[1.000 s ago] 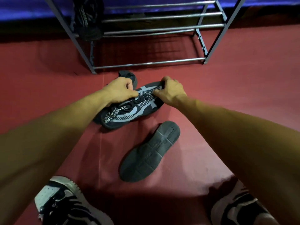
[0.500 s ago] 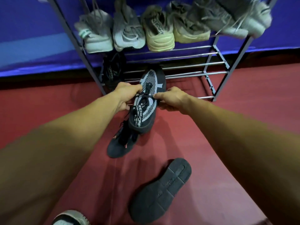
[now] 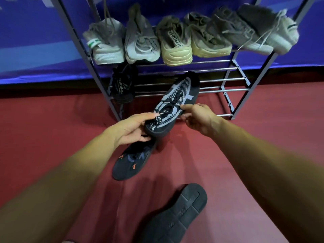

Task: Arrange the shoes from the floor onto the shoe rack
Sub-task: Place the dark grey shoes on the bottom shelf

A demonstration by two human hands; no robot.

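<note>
A black shoe with a grey dotted pattern (image 3: 177, 100) hangs in the air in front of the metal shoe rack (image 3: 235, 89), toe pointing at the lower bars. My left hand (image 3: 129, 128) grips its heel from below. My right hand (image 3: 198, 116) pinches its right side near the laces. Under it on the red floor lies a dark shoe with orange marks (image 3: 130, 162). Another dark shoe (image 3: 175, 216) lies sole up nearer to me. A black shoe (image 3: 122, 84) stands on the rack's lower left.
Several grey and beige sneakers (image 3: 175, 41) fill the rack's upper shelf. A blue wall (image 3: 35, 41) runs behind the rack. The lower shelf bars (image 3: 219, 79) to the right of the black shoe are bare. Red floor (image 3: 43, 128) spreads on both sides.
Both hands lifted the patterned shoe off the floor and turned its toe toward the rack. The dark shoe with orange marks under it came into view. My view tilted up to the upper shelf.
</note>
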